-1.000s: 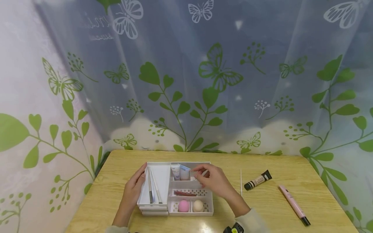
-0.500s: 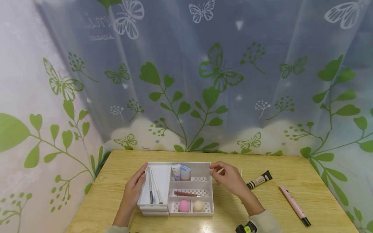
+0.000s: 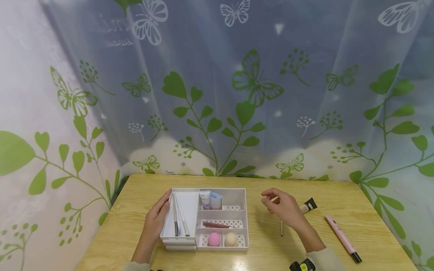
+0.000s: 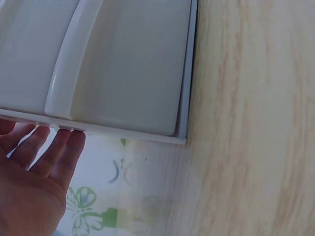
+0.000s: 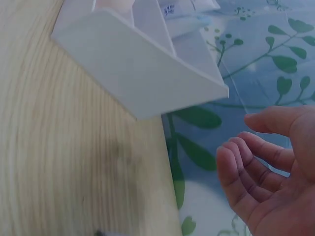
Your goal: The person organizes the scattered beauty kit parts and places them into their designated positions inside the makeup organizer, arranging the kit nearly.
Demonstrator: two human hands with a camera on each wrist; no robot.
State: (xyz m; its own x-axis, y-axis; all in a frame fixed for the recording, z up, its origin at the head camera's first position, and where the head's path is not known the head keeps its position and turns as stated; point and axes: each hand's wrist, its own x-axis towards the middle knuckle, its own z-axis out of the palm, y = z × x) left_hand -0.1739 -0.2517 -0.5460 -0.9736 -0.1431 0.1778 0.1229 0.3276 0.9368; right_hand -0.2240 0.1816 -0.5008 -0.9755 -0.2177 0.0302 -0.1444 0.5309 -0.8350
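A white desktop organizer [image 3: 234, 199] stands on the table. My left hand [image 3: 154, 218] lies along its left side, and the left wrist view shows extended fingers [image 4: 69, 152] touching its wall. Two slim brushes [image 3: 175, 224] lie on the organizer's left section. Its right compartments hold a small white tube [image 3: 205, 199], a pale blue tube [image 3: 215, 200], a dark red slender stick [image 3: 216, 225], a pink sponge ball [image 3: 214, 239] and a beige sponge ball [image 3: 231, 239]. To the right of the organizer, my right hand [image 3: 288, 210] hovers with loosely bent fingers and holds nothing.
On the wooden table [image 3: 264, 244], a beige tube with black ends [image 3: 309, 205] is partly hidden behind the right hand. A thin stick [image 3: 281, 228] lies below that hand, also partly covered. Farther right is a pink tube [image 3: 342, 239] with a black cap. A patterned curtain [image 3: 217, 113] hangs behind.
My right hand has moved right, from over the organizer's upper right compartment to above the table beside it. The left hand and the organizer have stayed in place.
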